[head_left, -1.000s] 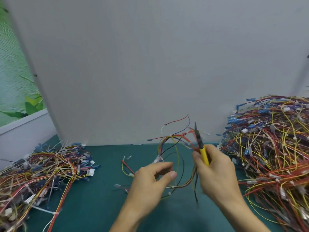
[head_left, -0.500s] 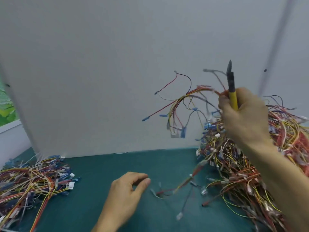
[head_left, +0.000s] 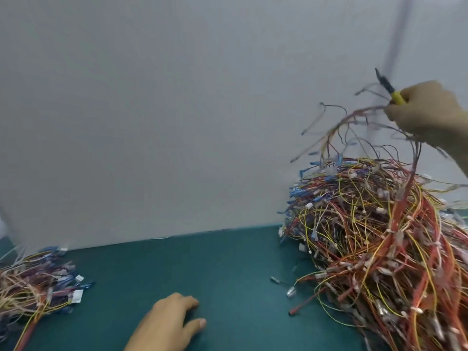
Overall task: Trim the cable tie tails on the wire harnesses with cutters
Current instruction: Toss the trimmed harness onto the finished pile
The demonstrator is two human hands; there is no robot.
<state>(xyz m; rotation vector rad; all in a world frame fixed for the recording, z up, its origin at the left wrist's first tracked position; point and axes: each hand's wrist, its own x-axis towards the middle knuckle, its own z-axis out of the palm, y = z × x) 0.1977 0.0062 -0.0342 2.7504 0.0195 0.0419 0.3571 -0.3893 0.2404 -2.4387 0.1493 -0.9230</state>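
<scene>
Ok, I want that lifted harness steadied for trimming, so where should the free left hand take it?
Probably the bundled trunk of the harness, just left of the right hand, where the wires run together before fanning into loose ends. Bring the left hand up from below-left, the open side: the big pile lies beneath to the right, and the cutters point upward.

A dark teal, matte table top (head_left: pixel 202 269) fills the lower part of the view and runs back to a straight edge. On that edge stands a broad, flat, pale grey panel (head_left: pixel 177 110), plain and unmarked, which takes up most of the upper view and slopes slightly down toward the left. Near its upper right a blurred, darker grey stripe (head_left: pixel 399 26) runs steeply downward across it; what it is cannot be told.
</scene>
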